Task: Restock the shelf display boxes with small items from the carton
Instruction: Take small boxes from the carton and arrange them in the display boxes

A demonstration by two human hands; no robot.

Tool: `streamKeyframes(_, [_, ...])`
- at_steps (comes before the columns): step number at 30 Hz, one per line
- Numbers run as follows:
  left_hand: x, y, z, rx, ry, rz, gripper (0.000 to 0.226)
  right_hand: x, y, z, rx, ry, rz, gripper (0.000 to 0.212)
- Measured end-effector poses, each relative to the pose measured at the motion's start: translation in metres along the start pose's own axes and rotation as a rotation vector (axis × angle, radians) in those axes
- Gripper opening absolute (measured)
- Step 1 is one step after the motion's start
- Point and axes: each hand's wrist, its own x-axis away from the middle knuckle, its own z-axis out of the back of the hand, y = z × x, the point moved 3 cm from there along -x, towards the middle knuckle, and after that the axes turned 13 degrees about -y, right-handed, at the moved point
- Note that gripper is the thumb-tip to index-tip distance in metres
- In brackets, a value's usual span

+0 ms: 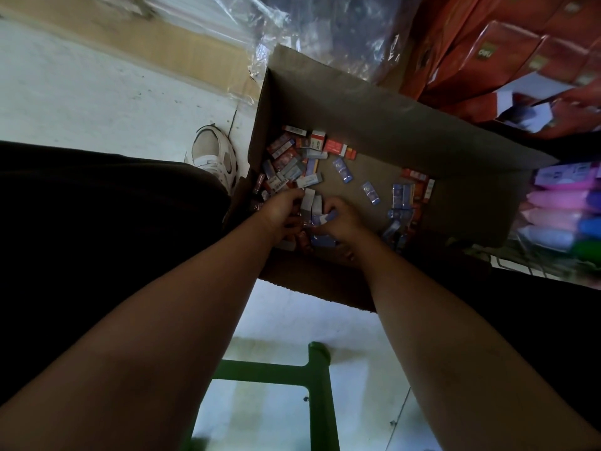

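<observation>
1. Both hands down inside the carton (374, 102), near its 6 o'clock wall, so the small packets can be gathered straight from where they lie

2. Left hand (281, 214) curled round a clutch of small packets (309, 203), grey-white ends poking up past the fingers toward 12 o'clock; probably stacked upright like this to carry many at once

3. Right hand (343, 222) cupped against the same bunch from 3 o'clock, fingers bent over a pale blue packet (325, 219); seemingly squaring the bundle against the left hand

4. Loose packets (292, 157) heaped at the carton's 10 o'clock corner, more scattered (403, 203) toward 3 o'clock, a few singles between; bare cardboard floor in the middle, so stock looks well run down

5. Shelf display boxes to be filled not clearly identifiable here; a blurred open red box (533, 115) at 2 o'clock possibly one, cannot tell

6. Carton open-topped, far flap standing up at 12 o'clock, resting on a pale, scuffed floor (81, 92)

7. Around it: clear plastic wrapping (325, 21) at 12 o'clock, stacked red-orange boxes (487, 43) at 1 o'clock, pink, blue and green packaged goods (559, 219) at 3 o'clock, a white shoe (214, 154) at 9 o'clock just beside the carton wall, a green frame (318, 385) at 6 o'clock below the forearms

8. Dim light, edges of view blurred
</observation>
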Motion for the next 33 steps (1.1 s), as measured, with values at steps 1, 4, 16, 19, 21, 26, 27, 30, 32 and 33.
streamKeyframes(1, [0.001, 0.0, -0.001, -0.008, 0.002, -0.004, 0.035, 0.006, -0.001, 0.003, -0.055, -0.005, 0.003, 0.04])
streamKeyframes(4, [0.006, 0.002, -0.002, -0.006, 0.015, -0.006, 0.038, 0.025, -0.006, 0.013, -0.226, -0.035, -0.044, 0.035])
streamKeyframes(16, [0.067, 0.04, -0.054, 0.3, -0.395, -0.248, 0.048, 0.148, -0.106, 0.06, -0.466, -0.197, 0.297, 0.022])
streamKeyframes(19, [0.082, 0.052, -0.06, 0.374, -0.433, -0.302, 0.034, 0.171, -0.122, 0.066, -0.312, -0.11, 0.324, 0.026])
streamKeyframes(21, [0.088, 0.054, -0.057, 0.374, -0.42, -0.303, 0.027, 0.183, -0.126, 0.068, -0.224, -0.055, 0.322, 0.029])
streamKeyframes(26, [0.1, 0.047, -0.056, 0.294, -0.356, -0.276, 0.025, 0.2, -0.129, 0.071, -0.097, 0.021, 0.31, 0.028])
streamKeyframes(27, [0.102, 0.045, -0.056, 0.282, -0.353, -0.27, 0.022, 0.202, -0.13, 0.072, -0.109, 0.016, 0.317, 0.029])
streamKeyframes(30, [0.107, 0.042, -0.058, 0.345, -0.38, -0.275, 0.023, 0.205, -0.131, 0.07, -0.153, -0.016, 0.336, 0.033])
streamKeyframes(32, [0.108, 0.043, -0.059, 0.403, -0.407, -0.28, 0.028, 0.205, -0.132, 0.065, -0.134, -0.062, 0.323, 0.033])
streamKeyframes(33, [0.108, 0.043, -0.059, 0.401, -0.406, -0.27, 0.03, 0.203, -0.131, 0.063, -0.127, -0.086, 0.312, 0.032])
